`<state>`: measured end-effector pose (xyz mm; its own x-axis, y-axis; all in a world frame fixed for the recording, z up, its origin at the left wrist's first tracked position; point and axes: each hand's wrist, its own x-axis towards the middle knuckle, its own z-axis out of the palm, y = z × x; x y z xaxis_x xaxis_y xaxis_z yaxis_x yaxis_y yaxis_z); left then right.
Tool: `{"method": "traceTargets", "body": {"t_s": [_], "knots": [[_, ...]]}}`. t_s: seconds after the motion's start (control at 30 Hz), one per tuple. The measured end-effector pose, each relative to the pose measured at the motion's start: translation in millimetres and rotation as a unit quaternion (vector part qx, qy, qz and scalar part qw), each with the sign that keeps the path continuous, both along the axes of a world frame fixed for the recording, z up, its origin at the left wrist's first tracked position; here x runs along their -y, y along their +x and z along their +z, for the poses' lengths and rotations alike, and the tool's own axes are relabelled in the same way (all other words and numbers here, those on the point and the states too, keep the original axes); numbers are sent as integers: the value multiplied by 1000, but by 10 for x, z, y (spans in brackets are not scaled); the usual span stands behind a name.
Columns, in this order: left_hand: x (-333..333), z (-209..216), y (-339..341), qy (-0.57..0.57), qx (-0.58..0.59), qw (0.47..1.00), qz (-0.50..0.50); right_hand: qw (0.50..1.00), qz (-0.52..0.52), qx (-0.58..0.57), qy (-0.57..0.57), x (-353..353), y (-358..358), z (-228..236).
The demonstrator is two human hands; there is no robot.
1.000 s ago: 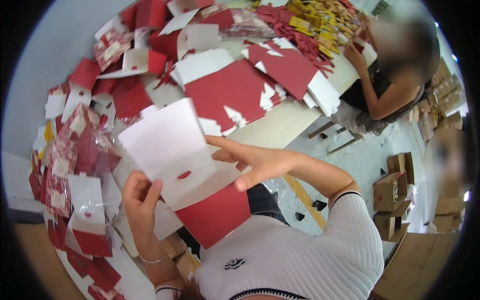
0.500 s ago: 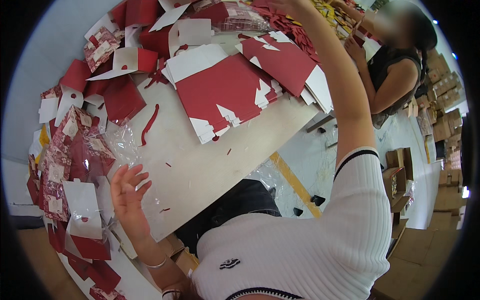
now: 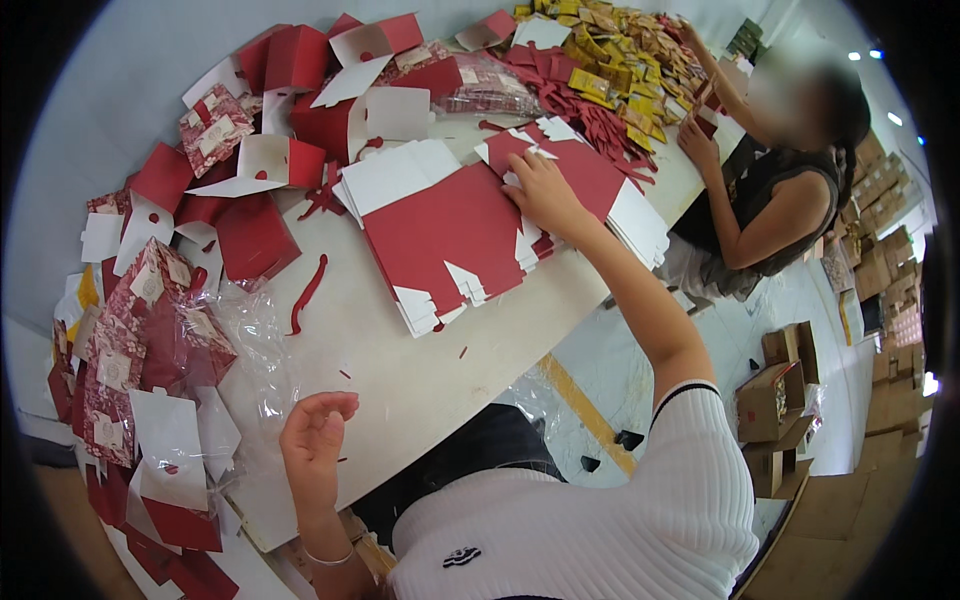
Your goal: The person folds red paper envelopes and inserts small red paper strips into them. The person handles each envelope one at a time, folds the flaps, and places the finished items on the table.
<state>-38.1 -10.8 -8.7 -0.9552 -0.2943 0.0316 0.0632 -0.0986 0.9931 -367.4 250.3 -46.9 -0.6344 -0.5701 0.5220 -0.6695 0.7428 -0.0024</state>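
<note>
Right hand (image 3: 545, 195) drawn back over flat red boxes (image 3: 440, 235), loosely spread; left hand (image 3: 316, 440) half-curled by table (image 3: 390, 385) edge, well apart.

Matt paper beside glossy plastic
Blanks (image 3: 430, 235) of smooth matt card; film (image 3: 255, 330) of clear, crinkled, glossy plastic; sachets (image 3: 595, 85) with a plasticky shine; table (image 3: 400, 375) smooth, with a dull sheen; shirt (image 3: 590, 520) of ribbed knit cloth; bangle (image 3: 328, 561) bright like metal; cartons (image 3: 765, 412) of plain matt cardboard
</note>
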Motion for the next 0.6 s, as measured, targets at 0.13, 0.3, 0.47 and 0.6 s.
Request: {"method": "traceTargets", "body": {"t_s": [0.13, 0.3, 0.47, 0.6], "knots": [[-46, 26, -7, 10, -10, 1000, -18, 999, -40, 22, -15, -18, 89, 396], [-37, 27, -23, 27, -38, 998, -36, 960, 50, -224, -162, 402, 895, 1383], [-103, 171, -301, -112, -114, 983, 89, 893, 285, -30, -348, 851, 1713, 1516], [147, 357, -386, -131, -202, 957, 161, 706, 323, 266, -572, 1061, 1761, 1400]]}}
